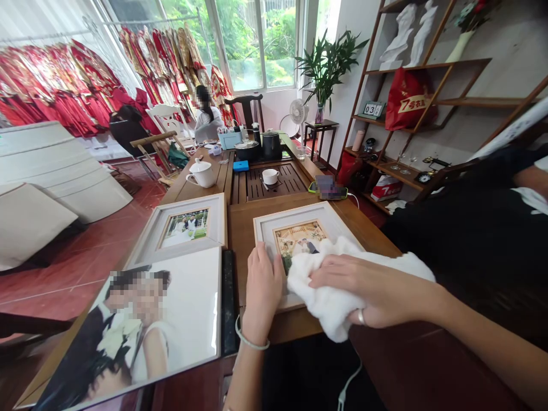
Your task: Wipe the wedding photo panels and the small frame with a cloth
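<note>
A light wooden picture frame (265, 228) with a wedding photo (295, 231) lies on the table before me. My left hand (263, 277) rests on its left edge, with the fingers stretched forward and the thumb apart. In my right hand (363, 285) is a bunched white cloth (321, 308), pressed over the right part of the frame and hiding much of it. A second framed photo (186, 228) lies to the left. Nearer to me on that side is a large glossy photo panel (188, 302) of a couple.
Behind the frames stand a white teapot (202, 173), a small white cup (270, 176) on the slatted tea tray (291, 182), and a phone (329, 187) with a cable. A person (208, 117) sits at the far end. A wooden shelf (423, 71) is at right.
</note>
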Action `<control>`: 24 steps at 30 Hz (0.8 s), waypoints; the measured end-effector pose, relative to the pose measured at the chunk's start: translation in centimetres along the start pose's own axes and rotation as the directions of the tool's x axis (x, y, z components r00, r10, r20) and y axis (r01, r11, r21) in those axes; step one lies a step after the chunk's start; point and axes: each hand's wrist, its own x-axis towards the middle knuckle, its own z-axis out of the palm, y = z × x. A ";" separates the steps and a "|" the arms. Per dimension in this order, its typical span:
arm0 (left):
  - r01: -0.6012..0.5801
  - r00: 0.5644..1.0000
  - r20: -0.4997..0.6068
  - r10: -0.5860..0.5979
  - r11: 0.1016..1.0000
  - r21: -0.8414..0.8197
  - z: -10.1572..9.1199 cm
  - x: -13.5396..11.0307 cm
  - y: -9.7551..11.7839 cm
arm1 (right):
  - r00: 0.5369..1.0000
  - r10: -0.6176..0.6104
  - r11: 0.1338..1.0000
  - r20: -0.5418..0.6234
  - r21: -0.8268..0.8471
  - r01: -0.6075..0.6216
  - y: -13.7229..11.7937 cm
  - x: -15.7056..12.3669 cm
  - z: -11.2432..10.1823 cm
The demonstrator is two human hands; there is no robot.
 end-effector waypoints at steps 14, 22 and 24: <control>-0.161 0.987 -0.002 0.163 0.977 0.139 1.4 -0.7 -1.4 | 0.859 0.194 0.853 -0.475 -0.350 -0.387 11.6 2.9 -1.1; -0.151 0.988 -0.018 0.154 0.982 0.113 1.5 -0.6 -1.5 | 0.867 0.177 0.910 -0.465 -0.258 -0.324 12.7 9.6 -1.9; -0.139 0.990 -0.019 0.141 0.986 0.095 1.4 -0.6 -1.4 | 0.896 0.114 0.944 -0.430 -0.234 -0.232 11.8 10.5 -1.1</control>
